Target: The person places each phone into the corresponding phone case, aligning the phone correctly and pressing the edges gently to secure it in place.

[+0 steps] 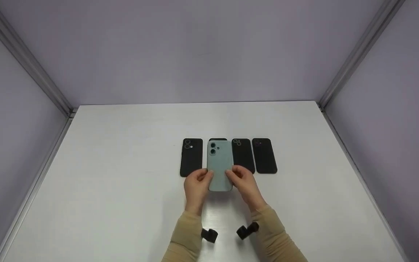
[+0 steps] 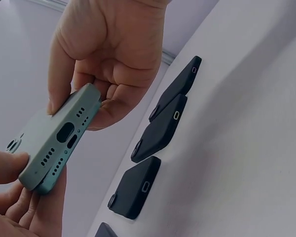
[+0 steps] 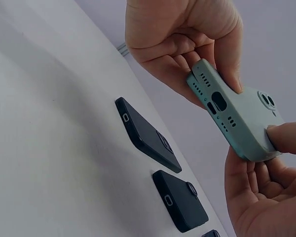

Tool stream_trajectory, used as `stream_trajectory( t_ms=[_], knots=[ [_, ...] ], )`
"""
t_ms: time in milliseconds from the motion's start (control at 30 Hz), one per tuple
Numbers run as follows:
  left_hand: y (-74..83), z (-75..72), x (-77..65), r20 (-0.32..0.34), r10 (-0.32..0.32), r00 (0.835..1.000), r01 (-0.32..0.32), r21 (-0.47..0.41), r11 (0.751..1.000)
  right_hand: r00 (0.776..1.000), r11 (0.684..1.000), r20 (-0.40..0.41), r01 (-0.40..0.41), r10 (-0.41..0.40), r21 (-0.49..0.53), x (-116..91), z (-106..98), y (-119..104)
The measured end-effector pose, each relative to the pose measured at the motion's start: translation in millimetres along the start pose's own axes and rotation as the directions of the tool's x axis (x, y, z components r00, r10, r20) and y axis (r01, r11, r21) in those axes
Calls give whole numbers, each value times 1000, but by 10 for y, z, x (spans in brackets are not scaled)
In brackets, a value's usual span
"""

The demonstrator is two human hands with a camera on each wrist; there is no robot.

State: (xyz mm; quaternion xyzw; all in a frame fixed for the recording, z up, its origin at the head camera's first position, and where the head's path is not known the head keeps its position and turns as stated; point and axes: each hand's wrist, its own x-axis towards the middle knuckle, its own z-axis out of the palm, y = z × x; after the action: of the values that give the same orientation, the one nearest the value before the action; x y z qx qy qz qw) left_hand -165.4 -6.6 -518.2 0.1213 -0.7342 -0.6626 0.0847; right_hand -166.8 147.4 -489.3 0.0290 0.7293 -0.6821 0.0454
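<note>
Between both hands is a teal phone in a pale green phone case (image 1: 220, 174), raised above the table with its back up. Thumb and curled fingers of the left hand (image 1: 196, 186) pinch its left edge near the bottom end; the right hand (image 1: 246, 185) pinches the opposite edge the same way. The left wrist view shows the phone's port end (image 2: 72, 141), where the case's cutout sits out of line with the phone's port. In the right wrist view, case (image 3: 249, 118) and phone stand slightly apart at that end.
Several black phones or cased phones lie in a row behind the hands: one at left (image 1: 192, 156), one mostly hidden, one beside the right hand (image 1: 243, 153), one at far right (image 1: 265, 156). Pale walls (image 1: 195, 54) enclose the white table (image 1: 104, 182) at back and sides.
</note>
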Motion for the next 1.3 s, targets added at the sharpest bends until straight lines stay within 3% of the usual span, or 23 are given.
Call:
stream_trajectory(
  t_ms=[233, 567, 833, 1033, 1200, 1300],
  knots=[
    [-23, -2, -10, -18, -48, 999, 47, -48, 998, 999, 1000, 31, -28, 28, 10, 0, -14, -11],
    [-21, -13, 11, -96, -115, 989, 91, -231, 969, 992, 991, 109, -79, 67, 108, 100, -81, 296],
    [10, -12, 4, -123, -162, 979, 119, -301, 946, 975, 997, 222, -33, 15, 75, -9, -59, 193],
    [-2, 8, -11, -105, -189, 976, 143, -342, 929, 983, 998, 178, 39, -48, 57, 40, -33, 331],
    [-1, 23, -17, -88, -174, 981, 131, -364, 922, 985, 994, 135, 104, -109, 46, 36, -11, 362],
    [-8, 41, -14, -65, -156, 986, 118, -398, 910, 989, 994, 108, 96, -102, 59, 40, 3, 378]
  ],
)
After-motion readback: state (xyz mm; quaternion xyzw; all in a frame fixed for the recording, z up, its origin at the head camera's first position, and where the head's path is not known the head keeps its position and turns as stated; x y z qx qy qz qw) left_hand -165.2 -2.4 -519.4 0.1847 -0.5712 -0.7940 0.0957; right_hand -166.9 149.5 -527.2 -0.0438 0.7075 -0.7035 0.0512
